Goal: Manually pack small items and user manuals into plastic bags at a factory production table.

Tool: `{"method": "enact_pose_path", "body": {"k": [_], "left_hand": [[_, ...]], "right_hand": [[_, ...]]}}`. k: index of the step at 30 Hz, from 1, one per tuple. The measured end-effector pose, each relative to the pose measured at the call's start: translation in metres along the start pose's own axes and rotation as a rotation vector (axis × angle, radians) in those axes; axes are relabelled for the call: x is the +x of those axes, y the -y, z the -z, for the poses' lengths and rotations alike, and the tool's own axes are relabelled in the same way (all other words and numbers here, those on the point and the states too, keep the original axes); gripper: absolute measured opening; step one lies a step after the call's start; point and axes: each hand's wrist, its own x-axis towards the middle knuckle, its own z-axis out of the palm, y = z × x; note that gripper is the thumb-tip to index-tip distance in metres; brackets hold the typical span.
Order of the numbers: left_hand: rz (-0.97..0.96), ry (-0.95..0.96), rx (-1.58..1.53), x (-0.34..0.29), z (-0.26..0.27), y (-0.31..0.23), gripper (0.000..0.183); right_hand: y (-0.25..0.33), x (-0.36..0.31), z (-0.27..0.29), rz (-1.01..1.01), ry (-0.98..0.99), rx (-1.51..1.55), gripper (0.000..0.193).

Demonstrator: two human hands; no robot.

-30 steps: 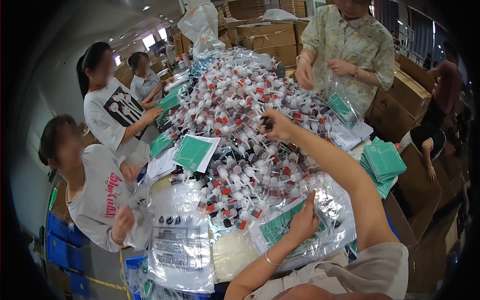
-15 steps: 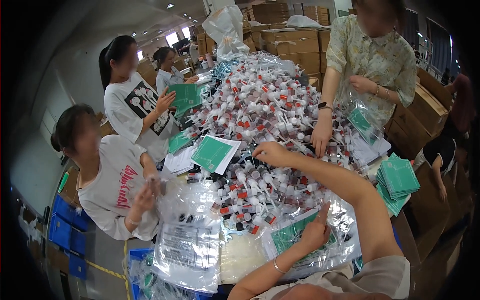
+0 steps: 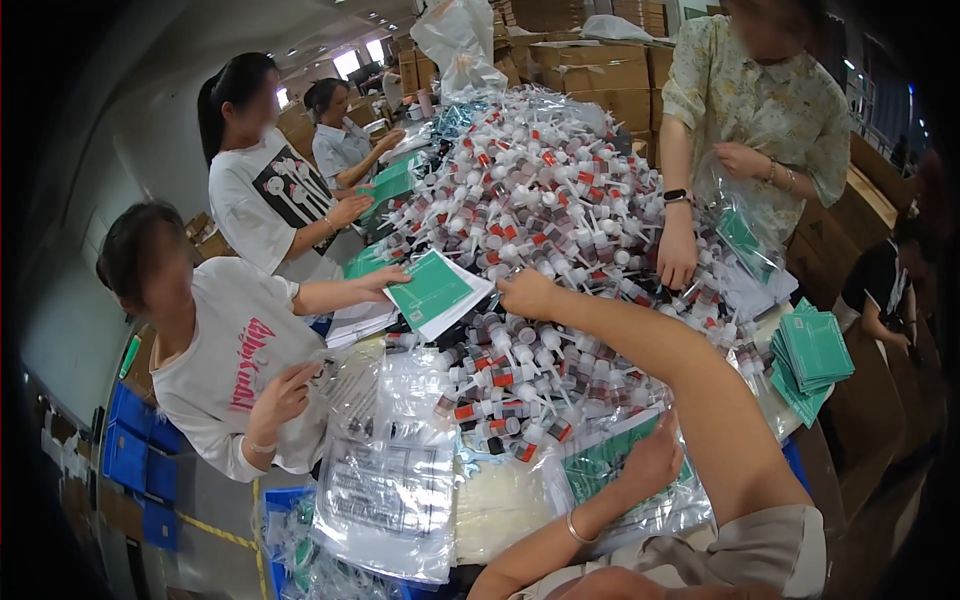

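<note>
My left hand (image 3: 655,455) is closed on the edge of a clear plastic bag (image 3: 690,497) at the table's front. A green booklet (image 3: 600,468) lies inside that bag. Stretched across the pile, my right hand (image 3: 527,295) has its fingers curled together over the small bottles; whatever they pinch is hidden. The heap of small clear bottles (image 3: 540,200) has white nozzle caps and red or dark labels. Just left of my right hand is a green-and-white booklet (image 3: 432,292), with a co-worker's hand (image 3: 385,280) at its far left corner.
Clear bags with printed sheets (image 3: 385,500) lie at the front left, above a blue bin (image 3: 285,497). A stack of green booklets (image 3: 812,350) sits at the right edge. Co-workers stand along both sides; one's hand (image 3: 678,255) rests on the bottles. Cardboard boxes (image 3: 590,75) rise behind.
My right hand stays over the bottles, its fingers more curled. The co-worker at the near left has reached out to the booklet. My left hand remains at the bag.
</note>
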Motion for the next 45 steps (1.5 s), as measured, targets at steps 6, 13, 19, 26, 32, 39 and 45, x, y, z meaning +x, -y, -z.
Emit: {"method": "enact_pose_path", "body": {"k": [6,13,19,26,32,39,45], "left_hand": [[-0.008,0.119,0.080,0.001,0.003,-0.001,0.065],[0.038,0.000,-0.010,0.006,0.015,-0.024,0.067],[0.085,0.063,-0.099,0.005,0.020,-0.034,0.070],[0.035,-0.004,0.014,0.002,0.017,-0.020,0.069],[-0.016,-0.032,0.009,0.007,0.013,-0.022,0.066],[0.019,-0.018,0.005,0.007,0.013,-0.019,0.065],[0.013,-0.012,0.041,0.004,0.013,-0.020,0.066]], "right_hand": [[0.001,0.007,-0.005,-0.047,0.185,0.006,0.011],[-0.006,-0.006,0.019,-0.171,0.174,0.244,0.024],[-0.035,-0.041,0.052,-0.317,-0.205,0.461,0.025],[-0.037,-0.101,0.102,-0.557,-0.460,2.143,0.012],[-0.027,-0.171,0.129,-0.563,-0.775,2.509,0.024],[-0.045,-0.233,0.140,-0.733,-0.761,2.310,0.023],[-0.047,-0.251,0.116,-1.124,-0.427,1.709,0.021]]}}
